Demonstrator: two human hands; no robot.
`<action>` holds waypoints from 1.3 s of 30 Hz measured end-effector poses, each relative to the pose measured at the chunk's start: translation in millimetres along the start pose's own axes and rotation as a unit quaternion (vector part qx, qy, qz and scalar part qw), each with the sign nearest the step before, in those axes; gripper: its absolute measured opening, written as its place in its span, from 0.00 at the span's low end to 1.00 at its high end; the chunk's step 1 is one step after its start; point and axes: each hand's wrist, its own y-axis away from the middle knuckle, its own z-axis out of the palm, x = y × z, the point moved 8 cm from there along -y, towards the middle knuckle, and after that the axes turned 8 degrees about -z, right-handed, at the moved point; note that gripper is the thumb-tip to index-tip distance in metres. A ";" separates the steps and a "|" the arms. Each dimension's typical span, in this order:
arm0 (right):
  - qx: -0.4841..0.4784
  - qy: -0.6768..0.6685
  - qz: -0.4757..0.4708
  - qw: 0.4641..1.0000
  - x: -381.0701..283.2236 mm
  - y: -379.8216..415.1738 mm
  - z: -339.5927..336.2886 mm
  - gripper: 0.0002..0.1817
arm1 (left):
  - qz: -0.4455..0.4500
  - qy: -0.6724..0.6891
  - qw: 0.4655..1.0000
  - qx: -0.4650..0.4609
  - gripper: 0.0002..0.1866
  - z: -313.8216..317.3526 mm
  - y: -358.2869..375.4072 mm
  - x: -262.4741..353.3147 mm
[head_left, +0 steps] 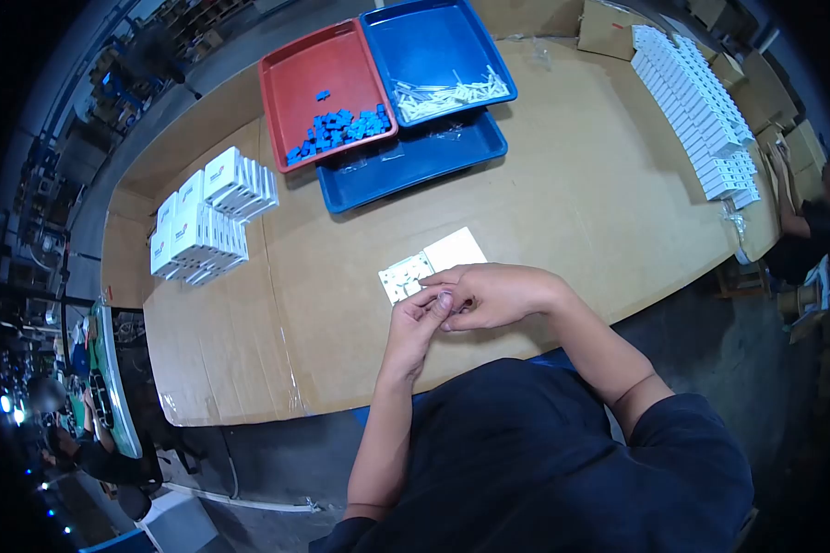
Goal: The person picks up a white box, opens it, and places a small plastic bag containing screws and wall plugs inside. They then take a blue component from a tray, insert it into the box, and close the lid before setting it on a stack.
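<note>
My left hand [411, 330] and my right hand [505, 293] meet over the front of the table, fingertips touching. The left thumb and fingers are pinched together; whatever lies between them is hidden. My right hand is curled, its thumb and fingers closing toward the left fingertips, and any held piece is too small to make out. Just beyond the hands lies a white panel with holes and small markings [398, 279], partly covered by my fingers. A plain white square panel [458, 249] adjoins it on the right.
A red tray [318, 78] holds small blue pieces [341, 131]. A blue tray [424, 41] holds thin white sticks [452, 96], above another blue tray [415, 166]. White panels are stacked at left [198, 230] and right [696, 106]. Other people are at both sides.
</note>
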 end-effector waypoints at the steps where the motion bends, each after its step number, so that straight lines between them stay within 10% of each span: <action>1: 0.006 0.002 0.066 0.998 1.8 2.5 -2.7 0.17 | 0.000 -0.003 1.000 -0.004 0.19 2.9 -1.9 1.3; 9: -0.002 -0.038 0.062 0.997 21.9 11.5 -14.0 0.22 | 0.008 -0.007 1.000 0.000 0.20 2.5 -7.6 -7.7; 11: 0.098 0.012 -0.032 0.995 20.9 13.1 -49.5 0.19 | 0.002 0.017 1.000 0.006 0.22 -2.5 -5.6 -12.2; 13: 0.217 -0.101 0.075 0.968 57.5 15.3 -107.9 0.14 | 0.009 0.042 0.999 0.007 0.24 -6.0 -7.0 -7.5; 19: 0.434 0.194 0.145 0.868 136.7 28.8 -256.3 0.12 | -0.036 0.165 0.985 -0.042 0.28 0.4 0.6 -23.9; 28: 0.370 0.423 0.152 0.813 155.8 -30.7 -305.0 0.09 | -0.120 0.304 0.917 -0.230 0.27 13.4 -1.0 -62.7; 39: 0.275 0.441 0.214 0.827 183.7 -67.5 -317.4 0.08 | -0.136 0.331 0.911 -0.207 0.27 7.4 -9.6 -63.9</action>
